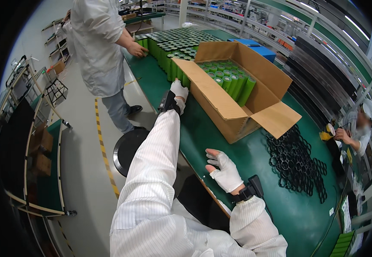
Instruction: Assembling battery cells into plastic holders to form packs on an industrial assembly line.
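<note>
Left hand point(179, 90) touches carton point(220, 105) flap (long axis running away); right hand point(225, 170) flat.

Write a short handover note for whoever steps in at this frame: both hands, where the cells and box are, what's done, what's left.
Left hand: gloved, reaching to the cardboard box's near flap, holding nothing visible.
Right hand: gloved, flat on the green table, empty.
Green cells lie inside the open box; many more stand upright behind it.
Black plastic holders are piled to the right.
Done: box opened. Left: cells remain in the box.
</note>
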Demonstrator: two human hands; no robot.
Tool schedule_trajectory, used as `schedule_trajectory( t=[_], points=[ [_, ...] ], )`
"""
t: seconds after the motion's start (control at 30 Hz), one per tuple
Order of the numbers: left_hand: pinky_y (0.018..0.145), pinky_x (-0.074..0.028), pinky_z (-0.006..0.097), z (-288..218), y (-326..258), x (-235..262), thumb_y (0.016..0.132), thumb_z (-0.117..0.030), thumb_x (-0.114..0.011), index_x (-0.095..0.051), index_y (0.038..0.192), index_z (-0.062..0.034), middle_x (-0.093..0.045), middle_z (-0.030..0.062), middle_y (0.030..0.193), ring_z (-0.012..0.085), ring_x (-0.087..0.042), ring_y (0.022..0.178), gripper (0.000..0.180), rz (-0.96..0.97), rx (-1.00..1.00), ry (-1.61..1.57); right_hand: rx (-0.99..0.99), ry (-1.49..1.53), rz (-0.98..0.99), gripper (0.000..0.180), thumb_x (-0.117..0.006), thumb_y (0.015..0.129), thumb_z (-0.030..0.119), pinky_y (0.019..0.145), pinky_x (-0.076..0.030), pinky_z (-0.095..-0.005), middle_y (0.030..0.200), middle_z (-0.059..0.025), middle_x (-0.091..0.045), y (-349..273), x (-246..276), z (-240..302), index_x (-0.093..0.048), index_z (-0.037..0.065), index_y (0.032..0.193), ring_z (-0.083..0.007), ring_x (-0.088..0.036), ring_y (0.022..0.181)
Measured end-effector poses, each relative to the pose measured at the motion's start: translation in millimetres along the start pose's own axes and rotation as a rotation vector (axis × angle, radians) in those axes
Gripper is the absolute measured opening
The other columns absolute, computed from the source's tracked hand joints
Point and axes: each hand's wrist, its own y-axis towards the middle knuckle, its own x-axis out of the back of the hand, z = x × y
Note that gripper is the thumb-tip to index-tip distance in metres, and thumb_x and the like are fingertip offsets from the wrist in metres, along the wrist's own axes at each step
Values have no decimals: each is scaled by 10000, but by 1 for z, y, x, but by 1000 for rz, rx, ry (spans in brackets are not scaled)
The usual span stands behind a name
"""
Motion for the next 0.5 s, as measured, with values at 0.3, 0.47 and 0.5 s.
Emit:
schedule_trajectory(
  t=[0.3,0.47,0.5],
  points=[
    [942,-463,382,26,29,-31,731,-256,-688,-434,1356,49,-583,261,1212,373,-570,1117,741,123,-27,-285,43,-18,-81,449,-647,816,17,911,-494,-323,1206,-126,-566,-6,2,0,-541,67,1250,-261,-586,1089],
    [853,-474,360,29,22,-9,789,-309,-712,-560,1247,-69,-658,165,1109,301,-630,1003,539,126,13,-611,257,-429,-271,390,-639,777,16,862,-497,-389,1136,-133,-601,-29,35,-2,-584,88,1156,-352,-572,1046],
    [834,-477,342,57,34,17,821,-263,-694,-576,1221,-54,-665,140,1088,252,-631,975,467,77,36,-820,335,-500,-304,391,-637,752,7,853,-499,-401,1121,-130,-607,-35,36,6,-592,92,1132,-352,-582,1022]
  ],
)
